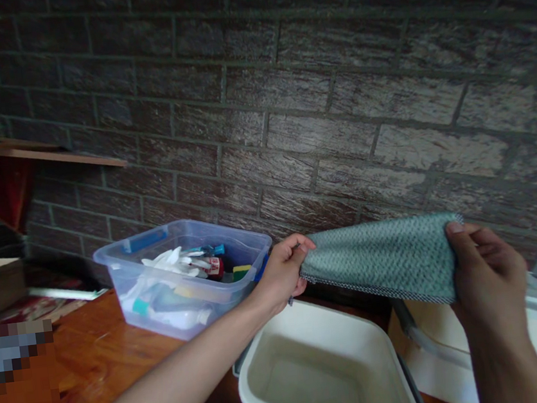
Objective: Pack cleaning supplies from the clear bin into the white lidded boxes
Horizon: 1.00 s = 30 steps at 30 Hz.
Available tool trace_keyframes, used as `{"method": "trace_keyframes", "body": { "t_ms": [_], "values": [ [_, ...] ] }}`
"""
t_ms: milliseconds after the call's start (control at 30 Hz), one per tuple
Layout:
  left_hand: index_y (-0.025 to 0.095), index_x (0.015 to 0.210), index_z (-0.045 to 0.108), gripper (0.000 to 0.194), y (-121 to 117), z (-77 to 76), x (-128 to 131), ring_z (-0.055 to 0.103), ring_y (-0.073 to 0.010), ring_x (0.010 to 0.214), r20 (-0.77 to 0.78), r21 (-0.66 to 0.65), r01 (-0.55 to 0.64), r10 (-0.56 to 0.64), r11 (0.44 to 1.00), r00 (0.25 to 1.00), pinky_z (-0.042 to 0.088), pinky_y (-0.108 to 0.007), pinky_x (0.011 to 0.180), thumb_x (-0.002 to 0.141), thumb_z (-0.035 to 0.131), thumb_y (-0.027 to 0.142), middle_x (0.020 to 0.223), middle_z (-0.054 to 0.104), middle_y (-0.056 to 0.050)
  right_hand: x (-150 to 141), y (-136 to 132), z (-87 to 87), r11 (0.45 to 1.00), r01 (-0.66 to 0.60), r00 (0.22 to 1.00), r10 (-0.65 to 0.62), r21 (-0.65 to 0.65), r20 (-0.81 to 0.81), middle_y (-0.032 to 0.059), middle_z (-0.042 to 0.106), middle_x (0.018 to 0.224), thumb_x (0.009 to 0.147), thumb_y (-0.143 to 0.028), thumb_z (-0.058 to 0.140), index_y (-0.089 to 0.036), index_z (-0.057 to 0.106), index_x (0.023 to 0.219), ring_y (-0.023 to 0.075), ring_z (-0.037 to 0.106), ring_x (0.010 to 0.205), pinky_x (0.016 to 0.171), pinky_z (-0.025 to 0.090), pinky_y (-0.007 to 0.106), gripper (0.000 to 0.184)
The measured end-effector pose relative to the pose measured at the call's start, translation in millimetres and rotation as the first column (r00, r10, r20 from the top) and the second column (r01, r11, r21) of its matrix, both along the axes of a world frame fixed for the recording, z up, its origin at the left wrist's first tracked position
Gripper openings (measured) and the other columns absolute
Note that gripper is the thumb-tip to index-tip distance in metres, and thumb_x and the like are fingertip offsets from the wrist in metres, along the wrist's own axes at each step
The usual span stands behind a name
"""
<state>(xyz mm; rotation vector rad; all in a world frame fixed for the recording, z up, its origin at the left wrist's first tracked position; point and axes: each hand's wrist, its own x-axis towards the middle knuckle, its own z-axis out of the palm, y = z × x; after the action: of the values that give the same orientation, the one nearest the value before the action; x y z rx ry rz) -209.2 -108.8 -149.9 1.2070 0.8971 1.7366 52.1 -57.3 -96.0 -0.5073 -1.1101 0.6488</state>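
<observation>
At 6 o'clock, the bottom edge cuts off the white rectangular plastic basin (253, 387); at 7 and 5 o'clock it crops both bare forearms (186, 379). Toward 3 o'clock, the grey-green textured cloth (386, 259) hides some fingertips of the right hand (491, 263). Toward 8 o'clock, lower contents of the translucent blue plastic tub (107, 255) blur through its wall; a small red label (215, 268) is unreadable. Coarse blocks mask part of the orange-brown wooden tabletop (93, 364).

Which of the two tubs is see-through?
The bluish tub on the wooden table, left of the white tub. Its contents show through its walls; the white one is opaque.
</observation>
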Motion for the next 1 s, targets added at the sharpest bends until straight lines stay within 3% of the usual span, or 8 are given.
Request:
{"method": "trace_keyframes", "body": {
  "t_ms": [267, 367, 433, 533, 633, 900, 1000],
  "values": [
    [0.024, 0.111, 0.065, 0.032, -4, 5.8, -8, 0.021, -0.0036, 0.032, -0.139, -0.014, 0.017, -0.019, 1.0, 0.99, 0.023, -0.013, 0.026, 0.093, 0.061, 0.051, 0.056, 0.032, 0.011, 7, 13, -0.1, 1.0, 0.022, 0.999, -0.022, -0.005, -0.041, -0.0038, 0.06, 0.062, 0.076, -0.036, 0.083, -0.016, 0.067, 0.084, 0.0109, 0.051, 0.051, 0.046, 0.04, 0.019, 0.027],
    [0.025, 0.114, 0.064, 0.038, -9, 10.5, -8, 0.025, -0.0038, 0.028, -0.113, -0.021, 0.047, -0.049, 0.999, 0.992, 0.023, -0.014, 0.024, 0.093, 0.06, 0.055, 0.057, 0.034, 0.011, 8, 15, 0.0, 1.0, 0.003, 0.999, -0.005, -0.03, -0.054, -0.0038, 0.06, 0.061, 0.074, -0.037, 0.084, -0.016, 0.067, 0.083, 0.0108, 0.051, 0.05, 0.045, 0.04, 0.019, 0.029],
    [0.023, 0.111, 0.064, 0.037, -12, 13.5, -8, 0.034, -0.0038, 0.032, -0.073, -0.015, 0.078, -0.079, 0.997, 0.994, 0.031, -0.015, 0.026, 0.092, 0.062, 0.055, 0.065, 0.042, 0.009, 8, 15, 0.1, 0.999, -0.01, 0.999, 0.008, -0.042, -0.05, -0.0026, 0.062, 0.062, 0.075, -0.037, 0.083, -0.016, 0.067, 0.084, 0.0115, 0.052, 0.049, 0.044, 0.041, 0.02, 0.028],
    [0.021, 0.109, 0.065, 0.032, -15, 17.3, -10, 0.051, -0.0054, 0.045, -0.05, 0.011, 0.178, -0.177, 0.984, 0.983, 0.048, -0.019, 0.039, 0.089, 0.07, 0.045, 0.08, 0.05, 0.005, 10, 14, 0.9, 0.999, 0.0, 0.998, -0.002, -0.043, -0.056, -0.0005, 0.066, 0.065, 0.076, -0.037, 0.083, -0.015, 0.068, 0.085, 0.0124, 0.056, 0.05, 0.045, 0.044, 0.021, 0.028],
    [0.02, 0.117, 0.062, 0.037, -17, 19.4, -15, 0.061, -0.0079, 0.06, -0.101, 0.041, 0.292, -0.287, 0.956, 0.953, 0.056, -0.023, 0.057, 0.085, 0.078, 0.03, 0.085, 0.055, 0.003, 13, 12, 3.1, 0.998, 0.043, 0.996, -0.046, -0.041, -0.076, -0.0003, 0.066, 0.064, 0.074, -0.037, 0.084, -0.013, 0.069, 0.083, 0.0119, 0.058, 0.05, 0.046, 0.046, 0.02, 0.029],
    [0.019, 0.127, 0.054, 0.06, -16, 18.2, -17, 0.067, -0.0123, 0.09, -0.144, 0.144, 0.351, -0.331, 0.925, 0.932, 0.052, -0.025, 0.084, 0.076, 0.086, 0.013, 0.103, 0.07, -0.005, 14, 5, 8.0, 0.999, 0.035, 0.994, -0.039, -0.036, -0.106, 0.0, 0.066, 0.063, 0.074, -0.031, 0.085, -0.013, 0.071, 0.084, 0.0112, 0.059, 0.049, 0.044, 0.048, 0.018, 0.025],
    [0.02, 0.13, 0.049, 0.065, -11, 12.4, -13, 0.068, -0.0124, 0.086, -0.081, 0.159, 0.296, -0.287, 0.942, 0.955, 0.053, -0.026, 0.082, 0.077, 0.085, 0.013, 0.099, 0.072, -0.004, 13, 1, 7.5, 0.999, 0.042, 0.992, -0.042, -0.005, -0.119, -0.001, 0.066, 0.061, 0.074, -0.03, 0.085, -0.013, 0.07, 0.085, 0.0103, 0.057, 0.048, 0.043, 0.047, 0.017, 0.025]
  ]
}}
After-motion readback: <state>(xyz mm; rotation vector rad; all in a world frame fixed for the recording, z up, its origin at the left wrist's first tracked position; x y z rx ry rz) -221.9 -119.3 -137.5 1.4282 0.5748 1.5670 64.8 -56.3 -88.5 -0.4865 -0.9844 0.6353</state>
